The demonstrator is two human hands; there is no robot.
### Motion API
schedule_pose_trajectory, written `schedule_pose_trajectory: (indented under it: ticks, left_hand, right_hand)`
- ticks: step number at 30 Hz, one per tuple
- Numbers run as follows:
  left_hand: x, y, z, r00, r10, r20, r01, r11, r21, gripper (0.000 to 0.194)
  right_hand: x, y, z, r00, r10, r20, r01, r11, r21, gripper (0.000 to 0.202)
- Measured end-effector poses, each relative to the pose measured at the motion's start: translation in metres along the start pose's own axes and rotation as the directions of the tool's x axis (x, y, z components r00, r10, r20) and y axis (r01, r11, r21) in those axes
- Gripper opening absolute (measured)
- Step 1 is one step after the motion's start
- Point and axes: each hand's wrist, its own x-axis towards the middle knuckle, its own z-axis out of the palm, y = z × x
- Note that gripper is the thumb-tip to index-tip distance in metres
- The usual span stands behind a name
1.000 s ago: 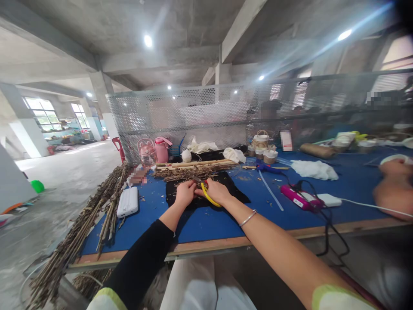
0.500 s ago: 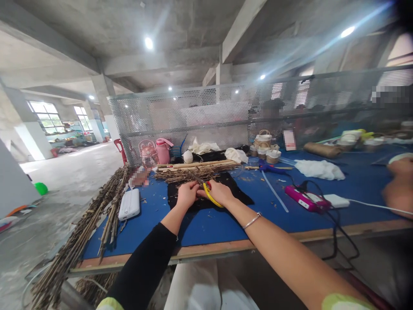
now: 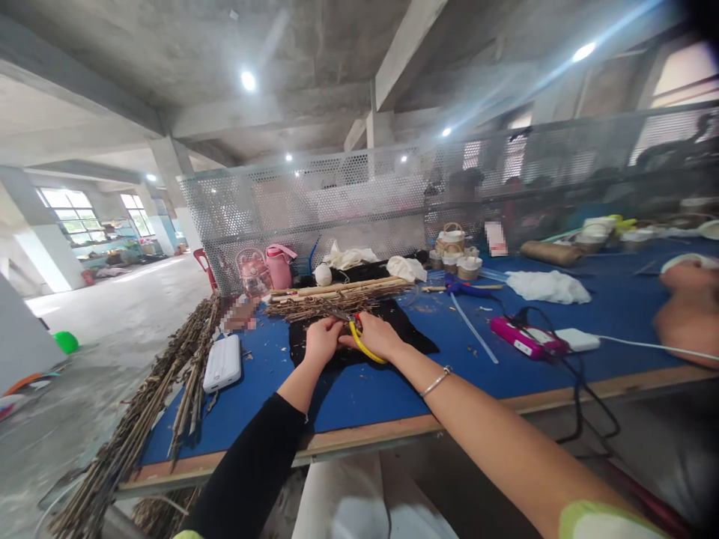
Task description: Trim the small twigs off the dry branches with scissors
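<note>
My right hand (image 3: 377,337) is wrapped round yellow-handled cutters (image 3: 365,346), which show a bit of red near the pivot. Their metal jaws point away and to the left, just above my left hand (image 3: 323,339). The fingers of that left hand are pinched together close to the jaws; whatever they hold is too small and hidden to make out. Both hands are over a black cloth (image 3: 413,329) on the blue tabletop (image 3: 359,400). Right behind them lies a pile of thin dry twigs (image 3: 297,305).
Long dry stalks (image 3: 151,397) hang over the table's left edge beside a white power bank (image 3: 223,363). A pink bottle (image 3: 279,267) stands at the back. On the right are a blue glue gun (image 3: 466,287), a magenta device (image 3: 528,338) with cables and another person's arm (image 3: 688,314).
The view has shifted slightly, so everything sits a little further left. My hands keep nearly the same pose, and the cutters' jaws show more plainly over my left fingers.
</note>
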Motion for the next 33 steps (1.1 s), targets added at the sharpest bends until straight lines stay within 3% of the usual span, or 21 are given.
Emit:
schedule_pose_trajectory:
  ticks: [5, 10, 18, 23, 33]
  left_hand:
    - [-0.001, 0.002, 0.006, 0.994, -0.071, 0.078, 0.087, 0.97, -0.228, 0.022]
    - [-0.003, 0.012, 0.012, 0.987, -0.149, 0.058, 0.159, 0.874, -0.458, 0.025]
    - [-0.002, 0.01, 0.006, 0.991, -0.136, 0.02, 0.135, 0.929, -0.345, 0.024]
    - [-0.002, 0.009, 0.008, 0.992, -0.123, 0.033, 0.126, 0.914, -0.385, 0.021]
    - [-0.001, 0.01, 0.009, 0.991, -0.133, -0.007, 0.117, 0.889, -0.443, 0.021]
  right_hand:
    - [0.001, 0.0, 0.0, 0.998, 0.039, 0.053, -0.041, 0.999, 0.027, 0.061]
    - [0.002, -0.001, -0.001, 0.999, 0.044, -0.03, -0.042, 0.997, 0.061, 0.059]
    - [0.0, -0.001, -0.002, 0.999, 0.045, -0.002, -0.045, 0.997, 0.068, 0.058]
    - [0.0, 0.002, -0.001, 0.999, -0.001, -0.039, 0.003, 0.998, 0.058, 0.06]
    - [0.003, 0.0, -0.001, 0.998, 0.06, -0.001, -0.06, 0.998, -0.003, 0.061]
